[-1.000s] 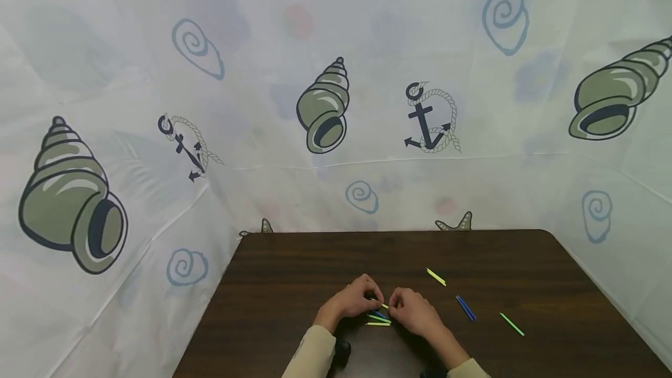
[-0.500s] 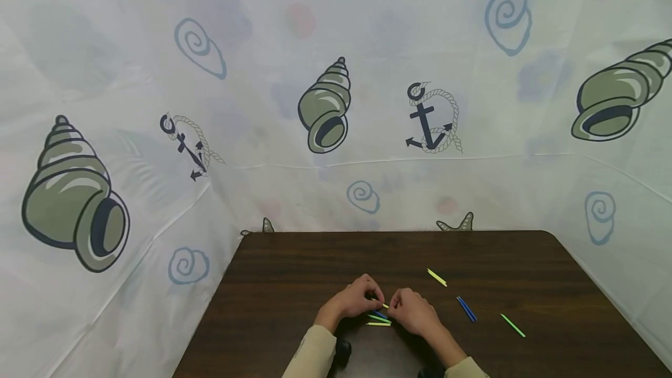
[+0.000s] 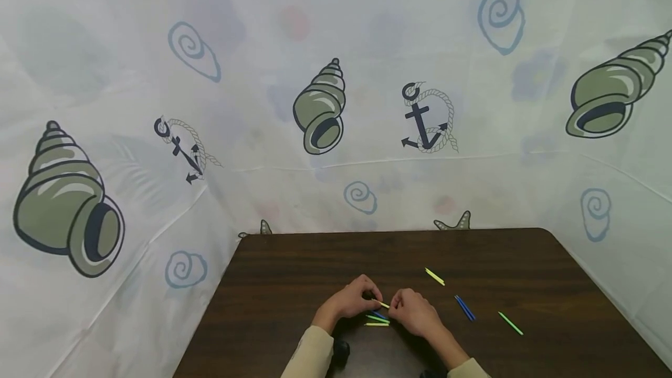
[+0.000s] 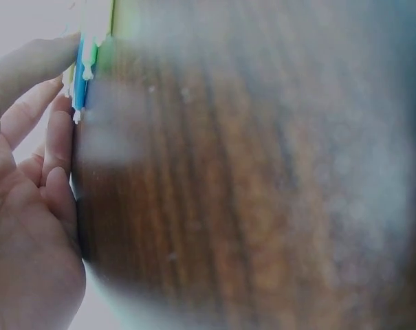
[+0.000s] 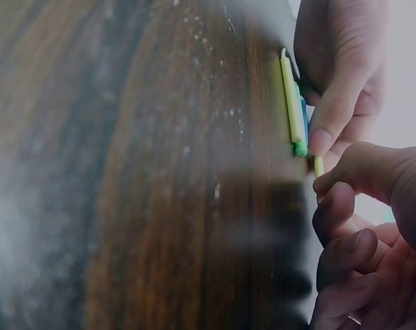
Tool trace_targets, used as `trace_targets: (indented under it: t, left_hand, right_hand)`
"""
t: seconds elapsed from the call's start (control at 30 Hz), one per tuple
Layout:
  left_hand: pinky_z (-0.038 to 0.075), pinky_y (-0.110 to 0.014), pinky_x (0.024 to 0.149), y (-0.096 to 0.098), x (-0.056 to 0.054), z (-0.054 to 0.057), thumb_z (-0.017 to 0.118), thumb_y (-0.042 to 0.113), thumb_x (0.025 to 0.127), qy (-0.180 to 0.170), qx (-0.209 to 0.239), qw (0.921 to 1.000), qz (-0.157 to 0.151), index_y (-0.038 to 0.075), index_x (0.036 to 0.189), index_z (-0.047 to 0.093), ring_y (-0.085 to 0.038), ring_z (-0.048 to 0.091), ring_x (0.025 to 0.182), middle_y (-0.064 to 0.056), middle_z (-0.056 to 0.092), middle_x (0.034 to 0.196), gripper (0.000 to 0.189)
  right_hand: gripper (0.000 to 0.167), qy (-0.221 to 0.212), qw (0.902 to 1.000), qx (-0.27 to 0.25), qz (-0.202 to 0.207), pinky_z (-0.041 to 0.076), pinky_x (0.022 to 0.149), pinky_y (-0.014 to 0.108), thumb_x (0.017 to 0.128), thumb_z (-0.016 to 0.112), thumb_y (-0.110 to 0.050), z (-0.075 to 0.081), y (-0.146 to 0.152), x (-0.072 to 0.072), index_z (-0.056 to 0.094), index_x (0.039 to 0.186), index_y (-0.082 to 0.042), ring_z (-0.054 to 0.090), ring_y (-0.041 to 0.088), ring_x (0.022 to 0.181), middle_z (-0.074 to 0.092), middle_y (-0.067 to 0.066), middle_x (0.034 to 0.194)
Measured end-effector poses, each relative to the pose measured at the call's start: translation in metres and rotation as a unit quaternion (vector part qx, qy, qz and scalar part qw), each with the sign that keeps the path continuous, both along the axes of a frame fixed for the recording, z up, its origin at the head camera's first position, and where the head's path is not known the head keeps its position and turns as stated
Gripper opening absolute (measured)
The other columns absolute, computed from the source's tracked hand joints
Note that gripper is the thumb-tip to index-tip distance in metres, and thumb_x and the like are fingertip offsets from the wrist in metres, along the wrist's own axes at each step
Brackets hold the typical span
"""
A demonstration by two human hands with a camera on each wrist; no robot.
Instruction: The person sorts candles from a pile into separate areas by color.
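Both hands meet over the near middle of the table. A thin yellow candle (image 3: 385,305) spans the gap between them. My left hand (image 3: 350,300) pinches its left end, and my right hand (image 3: 416,312) has thumb and forefinger on the other end, as the right wrist view shows of the candle (image 5: 319,166). Just below the hands lie a blue candle (image 3: 378,314), a green candle (image 3: 377,319) and another yellow candle (image 3: 377,325), side by side. In the left wrist view, pale wick tips show on the blue candle (image 4: 80,82) and its neighbours.
To the right on the dark wooden table (image 3: 294,261) lie two yellow candles (image 3: 434,276), two blue candles (image 3: 465,308) and a green candle (image 3: 511,323). A white sheet (image 3: 252,74) printed with shells and anchors hangs behind and beside the table.
The head view has shifted slightly. The hands keep nearly the same pose around the yellow candle, and the other candles lie as before.
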State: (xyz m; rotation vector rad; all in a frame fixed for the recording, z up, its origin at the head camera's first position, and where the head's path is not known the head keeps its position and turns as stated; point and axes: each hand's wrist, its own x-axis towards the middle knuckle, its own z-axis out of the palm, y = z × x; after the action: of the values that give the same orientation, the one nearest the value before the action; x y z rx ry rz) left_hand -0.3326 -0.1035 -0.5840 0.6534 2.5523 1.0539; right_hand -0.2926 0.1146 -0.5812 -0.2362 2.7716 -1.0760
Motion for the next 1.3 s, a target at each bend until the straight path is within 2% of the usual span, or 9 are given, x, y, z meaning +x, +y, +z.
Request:
trace_targets:
  t: [0.23,0.43,0.63,0.9,1.07,1.3]
  left_hand:
    - [0.047,-0.038,0.100,0.000,0.001,0.001,0.073,0.025,0.104,-0.002,0.002,1.0000,0.008,0.025,0.103,0.079,-0.010,0.051,0.111,0.011,0.056,0.123,0.005]
    - [0.048,-0.035,0.100,-0.005,-0.001,0.003,0.074,0.025,0.104,-0.007,0.010,0.9999,-0.009,0.022,0.109,0.078,-0.009,0.051,0.112,0.008,0.057,0.126,0.008]
    - [0.046,-0.043,0.111,-0.014,-0.002,0.008,0.072,0.024,0.105,-0.029,0.015,0.9988,-0.037,0.021,0.113,0.080,-0.013,0.051,0.123,0.007,0.058,0.131,0.011]
    - [0.045,-0.046,0.114,-0.021,0.000,0.007,0.071,0.024,0.105,-0.040,0.014,0.9985,-0.035,0.022,0.113,0.080,-0.013,0.052,0.126,0.008,0.058,0.132,0.012]
    - [0.043,-0.052,0.116,-0.023,0.002,0.007,0.070,0.023,0.106,-0.051,0.020,0.9977,-0.040,0.020,0.115,0.080,-0.018,0.051,0.131,0.007,0.057,0.135,0.013]
    - [0.046,-0.051,0.112,-0.025,0.000,0.007,0.069,0.021,0.107,-0.030,0.018,0.9977,-0.058,0.017,0.117,0.080,-0.016,0.053,0.126,0.006,0.059,0.132,0.015]
  right_hand:
    - [0.006,-0.005,1.0000,0.004,-0.002,0.039,0.059,0.035,0.091,0.074,-0.016,0.003,0.005,0.001,0.068,0.090,-0.016,0.055,0.015,0.064,0.061,-0.004,0.074]
    - [0.005,0.005,0.9998,0.006,-0.018,0.040,0.060,0.036,0.091,0.074,-0.018,0.011,0.014,0.002,0.070,0.091,-0.017,0.056,0.015,0.066,0.061,-0.005,0.075]
    - [0.005,0.012,0.9991,0.015,-0.037,0.039,0.060,0.037,0.091,0.074,-0.020,0.013,0.023,-0.001,0.070,0.090,-0.019,0.056,0.015,0.066,0.061,-0.005,0.076]
    - [0.004,0.018,0.9984,0.009,-0.052,0.041,0.058,0.034,0.090,0.074,-0.019,0.012,0.035,-0.005,0.072,0.092,-0.017,0.057,0.015,0.067,0.063,-0.004,0.077]
    - [0.005,0.018,0.9984,0.003,-0.053,0.043,0.060,0.033,0.092,0.073,-0.019,0.014,0.044,-0.008,0.072,0.094,-0.014,0.057,0.015,0.067,0.063,-0.003,0.078]
    - [0.009,0.027,0.9973,-0.003,-0.068,0.040,0.058,0.034,0.095,0.069,-0.020,0.023,0.062,-0.017,0.073,0.098,-0.012,0.055,0.016,0.066,0.064,-0.002,0.080]
